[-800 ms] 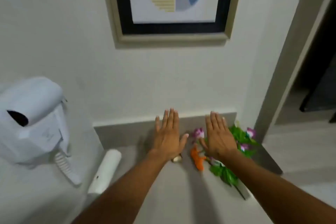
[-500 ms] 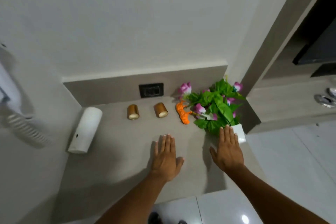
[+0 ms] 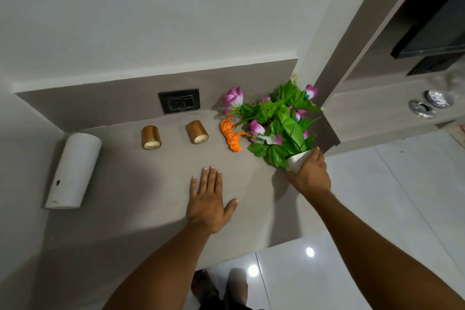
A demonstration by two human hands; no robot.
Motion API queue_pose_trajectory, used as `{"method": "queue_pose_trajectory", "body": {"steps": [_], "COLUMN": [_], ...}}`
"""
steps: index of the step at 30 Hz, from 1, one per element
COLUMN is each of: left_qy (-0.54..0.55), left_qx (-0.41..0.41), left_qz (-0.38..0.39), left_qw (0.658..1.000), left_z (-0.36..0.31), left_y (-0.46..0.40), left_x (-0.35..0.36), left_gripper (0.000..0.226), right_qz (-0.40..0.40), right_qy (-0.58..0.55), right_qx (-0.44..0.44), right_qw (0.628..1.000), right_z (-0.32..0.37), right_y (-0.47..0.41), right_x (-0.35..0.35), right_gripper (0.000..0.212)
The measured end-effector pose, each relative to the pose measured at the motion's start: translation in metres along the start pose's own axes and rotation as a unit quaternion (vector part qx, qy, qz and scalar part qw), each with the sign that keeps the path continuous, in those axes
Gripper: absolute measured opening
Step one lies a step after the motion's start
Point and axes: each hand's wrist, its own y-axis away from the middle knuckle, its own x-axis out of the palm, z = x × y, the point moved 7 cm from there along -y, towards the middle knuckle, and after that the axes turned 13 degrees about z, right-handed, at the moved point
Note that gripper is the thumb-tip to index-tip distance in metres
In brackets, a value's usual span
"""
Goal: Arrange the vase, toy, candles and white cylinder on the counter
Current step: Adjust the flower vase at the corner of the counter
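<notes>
Here right hand [image 3: 309, 175] grips one white vase [image 3: 298, 160] holding flowers [image 3: 275, 118]; left hand [image 3: 208, 199] flat, fingers spread, empty; two candles [image 3: 151, 137], one toy [image 3: 231, 136], one white cylinder [image 3: 73, 171]

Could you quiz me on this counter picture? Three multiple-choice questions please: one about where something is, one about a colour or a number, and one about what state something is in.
1. Where does the orange toy tiger lie?
A. Between a gold candle and the flowers
B. Left of the white cylinder
C. On the floor

2. How many gold candles are on the counter?
A. One
B. Two
C. Four

3. What is the right hand doing?
A. Resting flat on the counter
B. Holding a candle
C. Gripping the white vase

Answers:
1. A: the tiger sits right of the second candle and left of the flower leaves.
2. B: the first candle and the second are the only ones.
3. C: its fingers wrap the vase; the left hand is the flat one.
</notes>
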Motion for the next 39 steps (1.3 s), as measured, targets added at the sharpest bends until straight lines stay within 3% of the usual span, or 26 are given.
{"method": "queue_pose_trajectory", "body": {"steps": [3,5,9,13,17,19,21,23,25,39], "left_qy": [0.000,0.003,0.010,0.022,0.025,0.027,0.029,0.041,0.056,0.069], "left_qx": [-0.001,-0.001,-0.003,-0.007,-0.020,-0.029,-0.031,-0.033,-0.031,-0.042], "left_qz": [0.002,-0.001,-0.003,-0.003,-0.007,-0.009,-0.008,-0.018,-0.027,-0.036], "left_qw": [1.000,1.000,1.000,1.000,0.999,0.999,0.999,0.998,0.998,0.996], "left_z": [0.000,-0.001,-0.001,0.001,0.001,0.002,0.003,0.004,0.003,0.006], "left_y": [-0.001,-0.001,-0.002,-0.009,-0.016,-0.019,-0.021,-0.022,-0.024,-0.032], "left_x": [-0.001,-0.003,-0.004,-0.004,-0.004,-0.005,-0.004,-0.004,-0.004,-0.003], "left_gripper": [0.095,0.095,0.095,0.096,0.097,0.097,0.097,0.096,0.095,0.095], "right_qz": [0.041,0.028,-0.107,-0.161,-0.091,-0.036,-0.100,-0.151,-0.146,-0.142], "right_qy": [-0.058,-0.106,-0.258,-0.407,-0.510,-0.487,-0.433,-0.451,-0.499,-0.411], "right_qx": [0.070,0.086,-0.012,-0.094,-0.108,-0.106,-0.095,-0.102,-0.101,-0.094], "right_qw": [0.995,0.990,0.960,0.895,0.848,0.866,0.891,0.874,0.848,0.896], "right_z": [-0.004,-0.006,-0.006,0.020,0.047,0.063,0.076,0.085,0.095,0.089], "right_y": [-0.018,-0.023,-0.021,-0.033,-0.069,-0.088,-0.096,-0.102,-0.109,-0.140], "right_x": [-0.016,-0.030,-0.060,-0.070,-0.050,-0.033,-0.033,-0.025,-0.014,0.013], "right_gripper": [0.099,0.093,0.059,0.075,0.083,0.087,0.090,0.087,0.087,0.081]}}
